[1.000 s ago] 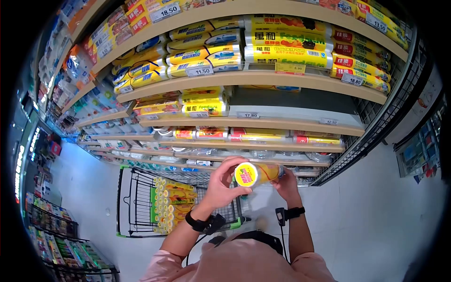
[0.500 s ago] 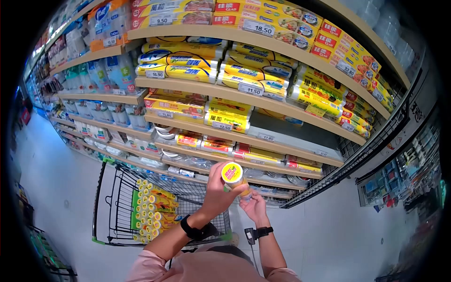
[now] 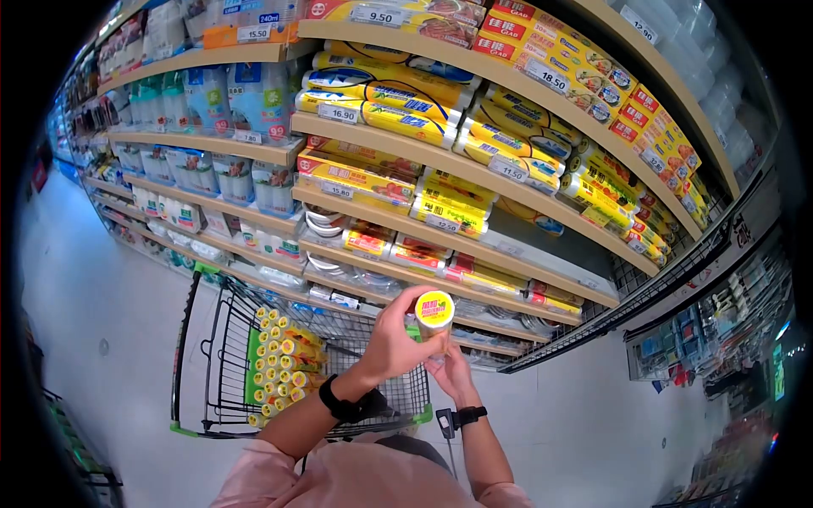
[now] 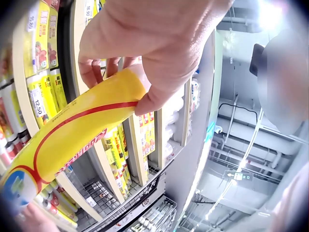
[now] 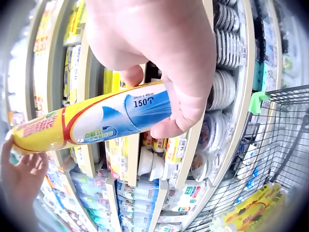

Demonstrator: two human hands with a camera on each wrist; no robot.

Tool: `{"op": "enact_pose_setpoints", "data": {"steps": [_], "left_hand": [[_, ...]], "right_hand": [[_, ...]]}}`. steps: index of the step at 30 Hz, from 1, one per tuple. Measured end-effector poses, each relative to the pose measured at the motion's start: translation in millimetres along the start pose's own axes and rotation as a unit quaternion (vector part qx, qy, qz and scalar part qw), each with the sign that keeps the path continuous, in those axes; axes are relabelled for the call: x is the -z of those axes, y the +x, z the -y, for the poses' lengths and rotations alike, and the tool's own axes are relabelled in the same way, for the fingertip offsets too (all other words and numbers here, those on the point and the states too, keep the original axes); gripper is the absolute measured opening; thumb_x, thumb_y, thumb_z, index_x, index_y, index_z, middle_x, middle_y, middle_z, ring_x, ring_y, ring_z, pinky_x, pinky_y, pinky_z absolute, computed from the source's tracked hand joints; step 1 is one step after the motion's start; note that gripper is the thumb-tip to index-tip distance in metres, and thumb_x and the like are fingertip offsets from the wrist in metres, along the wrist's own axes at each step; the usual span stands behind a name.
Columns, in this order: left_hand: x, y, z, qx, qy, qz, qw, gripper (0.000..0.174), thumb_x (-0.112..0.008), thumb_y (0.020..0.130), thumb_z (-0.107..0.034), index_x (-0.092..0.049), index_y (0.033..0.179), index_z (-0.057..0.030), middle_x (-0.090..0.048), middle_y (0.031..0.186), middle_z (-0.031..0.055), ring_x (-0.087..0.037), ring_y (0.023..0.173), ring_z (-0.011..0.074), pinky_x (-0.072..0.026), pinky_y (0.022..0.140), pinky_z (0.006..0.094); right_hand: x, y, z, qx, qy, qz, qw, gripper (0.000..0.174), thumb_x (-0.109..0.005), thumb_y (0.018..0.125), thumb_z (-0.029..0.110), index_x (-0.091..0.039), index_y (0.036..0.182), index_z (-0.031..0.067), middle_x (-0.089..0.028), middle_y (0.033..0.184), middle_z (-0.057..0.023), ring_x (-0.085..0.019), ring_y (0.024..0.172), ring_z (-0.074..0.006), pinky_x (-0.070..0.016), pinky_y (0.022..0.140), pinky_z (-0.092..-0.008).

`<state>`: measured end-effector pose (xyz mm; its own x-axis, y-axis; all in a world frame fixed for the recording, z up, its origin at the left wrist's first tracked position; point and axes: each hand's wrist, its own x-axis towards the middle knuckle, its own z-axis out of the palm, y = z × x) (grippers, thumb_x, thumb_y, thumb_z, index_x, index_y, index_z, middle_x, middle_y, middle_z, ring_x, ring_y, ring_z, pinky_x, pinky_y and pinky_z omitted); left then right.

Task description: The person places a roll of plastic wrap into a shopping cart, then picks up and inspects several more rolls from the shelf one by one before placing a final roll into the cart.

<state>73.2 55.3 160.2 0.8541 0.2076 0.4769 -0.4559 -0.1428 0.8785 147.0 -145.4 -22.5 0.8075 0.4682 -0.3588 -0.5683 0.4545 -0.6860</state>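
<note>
Both hands hold a yellow roll of plastic food bags [image 3: 435, 310] over the right side of a shopping cart, its round printed end facing up. My left hand [image 3: 394, 339] grips the roll near that end, with the thumb on one side and the fingers behind. My right hand [image 3: 453, 372] is lower, pinching the opposite end between thumb and fingers. In the right wrist view the roll [image 5: 96, 118] shows a blue panel marked 150. A red curved band crosses the roll [image 4: 82, 125] in the left wrist view.
The black wire cart [image 3: 229, 356] with green trim holds several similar yellow rolls [image 3: 284, 364] stacked at its left. Ahead stand wooden-edged shelves [image 3: 373, 127] packed with boxed wraps, bag rolls and plastic containers. A wire-mesh shelf end [image 3: 627, 262] is on the right.
The head view has turned, so the shelves appear slanted and shifted. The roll has gone from lying sideways to pointing its end upward, and the right hand has moved in below the left.
</note>
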Motion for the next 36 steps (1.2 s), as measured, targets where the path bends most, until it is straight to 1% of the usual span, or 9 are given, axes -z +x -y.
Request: {"op": "enact_pose_setpoints", "data": {"steps": [5,9,12,13,16,20,24,30,36], "left_hand": [[29.5,-0.6,-10.6,0.042,0.058,0.003,0.997,0.058,-0.084,0.074,-0.016,-0.057,0.123,-0.0031,-0.063,0.112,0.0105,-0.064,0.104,0.0185,-0.0522,0.088,0.0309],[74.3,-21.3,7.3,0.040,0.152,0.026,0.987,0.061,-0.086,0.070,-0.015,-0.057,0.122,-0.0019,-0.064,0.106,0.0109,-0.066,0.097,0.0183,-0.0544,0.083,0.0313],[110.1,-52.8,50.3,0.123,0.136,0.070,0.981,0.056,-0.087,0.070,-0.014,-0.059,0.117,-0.0025,-0.065,0.106,0.0089,-0.065,0.098,0.0160,-0.0544,0.082,0.0301],[113.8,-68.0,72.1,0.179,0.009,0.021,0.984,0.051,-0.087,0.070,-0.014,-0.061,0.112,-0.0033,-0.065,0.106,0.0069,-0.065,0.095,0.0138,-0.0542,0.081,0.0291],[132.3,-100.7,110.5,0.259,0.030,-0.068,0.963,0.048,-0.087,0.070,-0.015,-0.062,0.109,-0.0045,-0.065,0.106,0.0058,-0.065,0.092,0.0127,-0.0539,0.080,0.0280],[157.6,-131.7,140.8,0.362,0.085,-0.163,0.914,0.052,-0.088,0.066,-0.022,-0.063,0.108,-0.0065,-0.066,0.102,0.0055,-0.064,0.080,0.0131,-0.0527,0.071,0.0281],[194.0,-158.0,177.2,0.377,0.256,-0.201,0.868,0.056,-0.089,0.061,-0.028,-0.061,0.104,-0.0061,-0.068,0.084,0.0097,-0.066,0.072,0.0179,-0.0533,0.066,0.0327],[217.9,-169.2,234.5,0.409,0.325,-0.158,0.838,0.052,-0.088,0.061,-0.030,-0.059,0.097,-0.0060,-0.069,0.079,0.0128,-0.068,0.070,0.0270,-0.0539,0.065,0.0384],[189.5,-204.8,297.9,0.460,0.396,-0.048,0.793,0.061,-0.086,0.067,-0.035,-0.055,0.109,-0.0031,-0.068,0.098,0.0173,-0.067,0.090,0.0333,-0.0539,0.078,0.0451]], "right_hand": [[-2.2,4.2,-3.9,0.015,0.002,0.014,1.000,0.030,-0.048,0.101,0.027,-0.046,0.126,0.0107,-0.057,0.122,-0.0131,-0.063,0.094,-0.0283,-0.0558,0.079,-0.0400],[10.2,7.7,-6.5,0.028,-0.031,-0.079,0.996,0.031,-0.055,0.099,0.022,-0.047,0.127,0.0128,-0.058,0.118,-0.0127,-0.063,0.091,-0.0271,-0.0562,0.073,-0.0367],[11.1,5.6,-10.4,0.022,-0.070,-0.106,0.992,0.033,-0.055,0.098,0.022,-0.048,0.129,0.0122,-0.060,0.114,-0.0122,-0.064,0.087,-0.0270,-0.0563,0.071,-0.0351],[16.2,8.4,-15.1,0.009,-0.077,-0.129,0.989,0.032,-0.053,0.098,0.018,-0.048,0.129,0.0101,-0.061,0.111,-0.0128,-0.065,0.085,-0.0274,-0.0563,0.071,-0.0341],[34.6,16.8,-33.9,-0.013,-0.122,-0.161,0.979,0.033,-0.051,0.098,0.017,-0.049,0.130,0.0103,-0.060,0.112,-0.0130,-0.062,0.089,-0.0284,-0.0552,0.073,-0.0349],[45.1,15.0,-43.6,-0.040,-0.177,-0.193,0.964,0.033,-0.051,0.096,0.011,-0.046,0.128,0.0070,-0.060,0.107,-0.0144,-0.059,0.082,-0.0253,-0.0509,0.068,-0.0353],[57.4,13.0,-41.7,-0.055,-0.213,-0.196,0.956,0.031,-0.051,0.095,0.010,-0.047,0.125,0.0061,-0.061,0.105,-0.0154,-0.059,0.081,-0.0249,-0.0500,0.067,-0.0356],[66.6,-4.0,-47.5,-0.065,-0.207,-0.215,0.952,0.024,-0.052,0.095,0.008,-0.050,0.119,0.0042,-0.063,0.097,-0.0152,-0.059,0.076,-0.0242,-0.0495,0.064,-0.0346],[68.6,-21.3,-54.6,-0.080,-0.217,-0.226,0.946,0.024,-0.051,0.094,0.007,-0.051,0.117,0.0025,-0.064,0.096,-0.0150,-0.059,0.075,-0.0238,-0.0501,0.064,-0.0345]]}}
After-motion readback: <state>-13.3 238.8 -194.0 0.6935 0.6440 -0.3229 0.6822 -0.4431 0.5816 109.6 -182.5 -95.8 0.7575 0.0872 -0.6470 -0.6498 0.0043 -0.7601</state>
